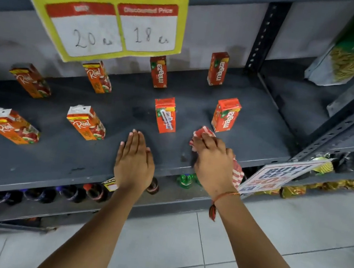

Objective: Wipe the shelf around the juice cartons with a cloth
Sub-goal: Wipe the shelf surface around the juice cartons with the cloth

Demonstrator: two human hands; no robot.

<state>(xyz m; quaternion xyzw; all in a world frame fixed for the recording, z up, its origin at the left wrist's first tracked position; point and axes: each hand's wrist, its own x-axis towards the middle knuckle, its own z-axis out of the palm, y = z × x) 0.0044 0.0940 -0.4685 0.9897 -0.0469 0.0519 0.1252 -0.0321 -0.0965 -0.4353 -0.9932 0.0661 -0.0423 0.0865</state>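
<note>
Right hand [212, 158] pinched the cloth [203, 132] low-centre-right, left hand [134, 162] lay flat, spread on the shelf [55, 158]; we judged short strokes between the front cartons [165, 114] safest.

Grey shelf [250, 130] bears eight upright juice cartons [165, 114] and a striped cloth [203, 132].

Red-and-white striped cloth [203, 132] mostly buried under the right hand [212, 158], just bits poking out ahead of and behind the knuckles. Can't read the blurry heading on the left box of the green-and-yellow paper price sign [111, 12] up top, also cropped by the frame. Dark-capped bottles [69, 191] below the grip half hidden by the grey metal shelf [55, 158] lip.
</note>
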